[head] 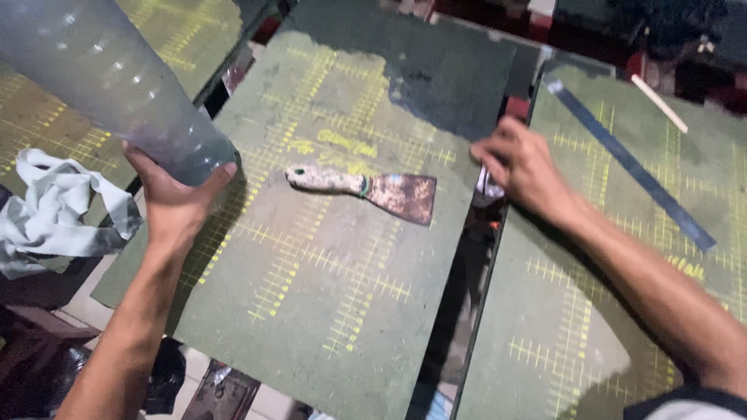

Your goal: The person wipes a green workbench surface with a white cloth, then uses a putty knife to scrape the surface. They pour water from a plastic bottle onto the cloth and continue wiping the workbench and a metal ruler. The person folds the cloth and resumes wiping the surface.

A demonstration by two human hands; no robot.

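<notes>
Left hand (175, 204) props the big grey translucent plastic tube (101, 78); right hand (520, 165) curls around something unclear beside the rusty flat-bladed metal scraper (366, 189), likely needed next

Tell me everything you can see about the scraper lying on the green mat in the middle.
The scraper is a putty knife with a wide, flat metal blade, brown with rust and stains, its broad edge pointing right. Its handle, pointing left, looks pale and crusted with dried residue, with a thin green band where it meets the blade. It lies flat, slightly slanted, on the worn green cutting mat with yellow grid lines. Nothing touches it: the left hand and the right hand are both apart from it.
</notes>
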